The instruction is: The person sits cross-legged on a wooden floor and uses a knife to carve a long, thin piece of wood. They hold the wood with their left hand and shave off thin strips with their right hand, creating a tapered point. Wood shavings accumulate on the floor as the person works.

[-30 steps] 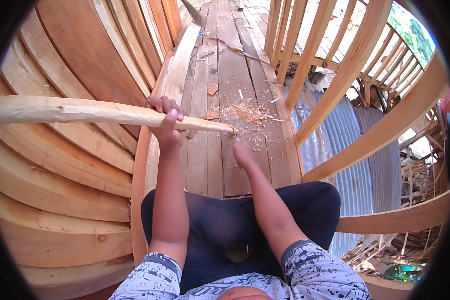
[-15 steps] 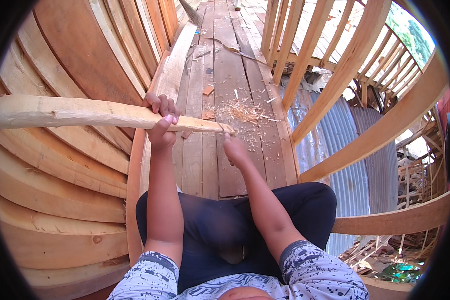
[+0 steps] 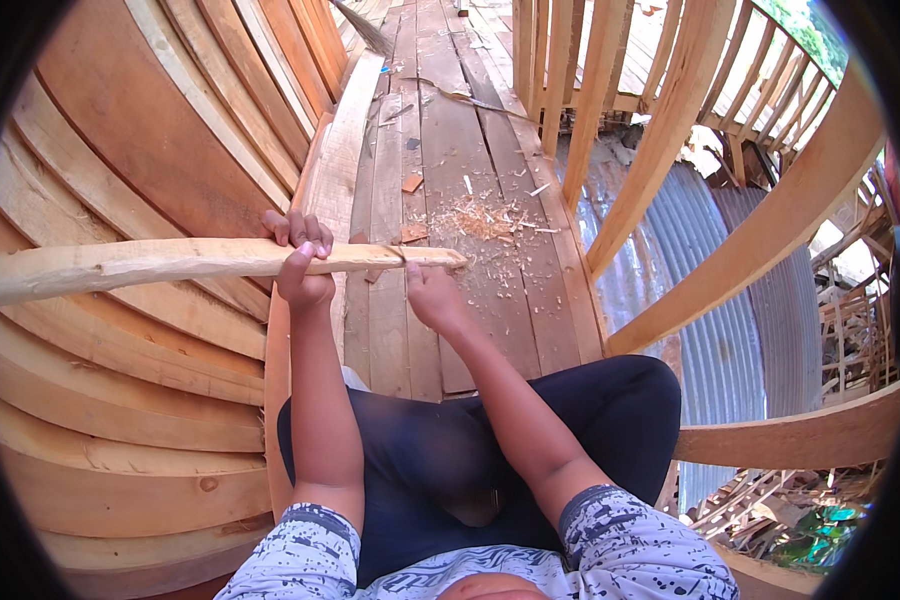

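Note:
A long, pale wooden pole (image 3: pixel 150 268) comes in from the left edge and runs across in front of me, its narrowed end pointing right. My left hand (image 3: pixel 302 258) is closed around it, with the thumb on the near side and fingers over the far side. My right hand (image 3: pixel 436 298) is closed at the near side of the pole, a little short of its tip. A thin dark strip, apparently the blade of a knife (image 3: pixel 403 256), lies across the wood there. Its handle is hidden in my right hand.
Curled wood shavings (image 3: pixel 485 218) and small orange-brown chips lie on the plank floor (image 3: pixel 400 340). Upright boards (image 3: pixel 170 130) line the left side. Wooden railing posts (image 3: pixel 660 140) stand on the right, with corrugated metal sheets (image 3: pixel 705 300) beyond. A broom (image 3: pixel 365 28) is at the far end.
My right hand and the thin blade have moved left along the pole, away from its tip. The pole's left end sits lower in view, and my left hand has shifted slightly left.

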Motion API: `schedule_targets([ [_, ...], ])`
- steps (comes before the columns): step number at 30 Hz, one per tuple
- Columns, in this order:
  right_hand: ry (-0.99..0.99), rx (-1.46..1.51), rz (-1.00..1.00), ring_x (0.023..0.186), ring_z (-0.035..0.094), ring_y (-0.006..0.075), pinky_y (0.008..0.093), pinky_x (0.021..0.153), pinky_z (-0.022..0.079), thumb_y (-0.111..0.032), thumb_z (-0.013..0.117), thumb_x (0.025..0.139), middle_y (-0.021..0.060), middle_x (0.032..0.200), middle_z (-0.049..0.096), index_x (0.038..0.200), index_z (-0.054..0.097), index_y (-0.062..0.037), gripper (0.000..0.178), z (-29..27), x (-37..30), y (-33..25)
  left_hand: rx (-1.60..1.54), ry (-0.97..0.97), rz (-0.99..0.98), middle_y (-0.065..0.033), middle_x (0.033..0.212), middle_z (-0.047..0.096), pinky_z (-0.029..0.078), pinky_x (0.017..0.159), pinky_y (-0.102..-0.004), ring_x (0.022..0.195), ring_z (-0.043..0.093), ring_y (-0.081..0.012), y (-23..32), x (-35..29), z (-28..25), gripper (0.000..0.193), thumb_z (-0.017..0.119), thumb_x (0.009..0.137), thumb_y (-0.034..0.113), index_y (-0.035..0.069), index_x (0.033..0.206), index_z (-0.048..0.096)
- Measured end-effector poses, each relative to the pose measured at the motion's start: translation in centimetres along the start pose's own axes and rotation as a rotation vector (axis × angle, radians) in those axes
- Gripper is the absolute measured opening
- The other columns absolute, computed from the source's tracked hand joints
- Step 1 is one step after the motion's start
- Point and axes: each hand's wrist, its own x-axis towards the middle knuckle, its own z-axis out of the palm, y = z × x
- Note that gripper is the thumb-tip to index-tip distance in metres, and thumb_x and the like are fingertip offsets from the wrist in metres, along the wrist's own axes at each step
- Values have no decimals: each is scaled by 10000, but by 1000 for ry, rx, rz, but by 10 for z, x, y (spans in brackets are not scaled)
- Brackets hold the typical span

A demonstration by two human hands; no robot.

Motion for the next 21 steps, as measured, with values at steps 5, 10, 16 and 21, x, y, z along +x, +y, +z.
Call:
schedule_targets([
  [5, -25, 44, 36, 911, 650, 477, 532, 828, 488, -380, 408, 1021, 318, 873, 665, 873, 680, 68, 544, -13, -6, -24, 0, -11, -7, 3, 675, 374, 397, 555, -238, 553, 404, -102, -6, 0, 4, 341, 600, 672, 45, 164, 835, 326],
  [10, 48, -33, 93, 774, 645, 464, 527, 737, 480, -364, 417, 1026, 304, 761, 638, 795, 658, 62, 541, -15, 15, 35, 9, -27, 2, 2, 667, 373, 393, 557, -241, 552, 400, -102, -7, 1, 11, 331, 597, 680, 48, 160, 833, 327],
  [16, -89, -8, -19, 879, 641, 503, 561, 834, 480, -375, 425, 1012, 336, 852, 654, 848, 687, 68, 540, -18, -29, -60, 13, -21, 11, 3, 662, 373, 394, 553, -242, 546, 397, -101, -1, 0, 3, 327, 600, 681, 55, 159, 830, 328],
  [21, 154, -120, 159, 912, 646, 494, 565, 852, 476, -375, 420, 1016, 348, 865, 652, 877, 680, 93, 553, -10, 12, 40, 20, -21, -2, 5, 663, 372, 391, 554, -236, 548, 399, -99, -9, 2, 15, 324, 598, 677, 64, 161, 824, 327],
])
